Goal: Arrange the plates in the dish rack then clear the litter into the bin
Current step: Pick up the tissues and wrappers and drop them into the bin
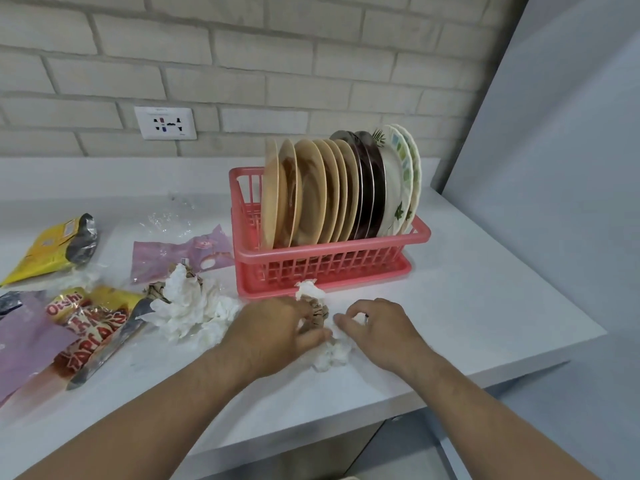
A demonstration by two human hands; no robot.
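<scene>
While left hand [277,332] clutches crumpled tissue [330,355], right hand [377,330] pinches it.

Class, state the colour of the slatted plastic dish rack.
The plastic dish rack is coral pink; head view.

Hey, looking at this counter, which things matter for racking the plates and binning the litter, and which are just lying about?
Belongs to the job: plates, pink dish rack, tissue wad held by left hand and right hand, tissue pile, Oishi wrapper, yellow packet, purple bag, clear plastic.
Just there: wall socket, brick wall, counter.
</scene>
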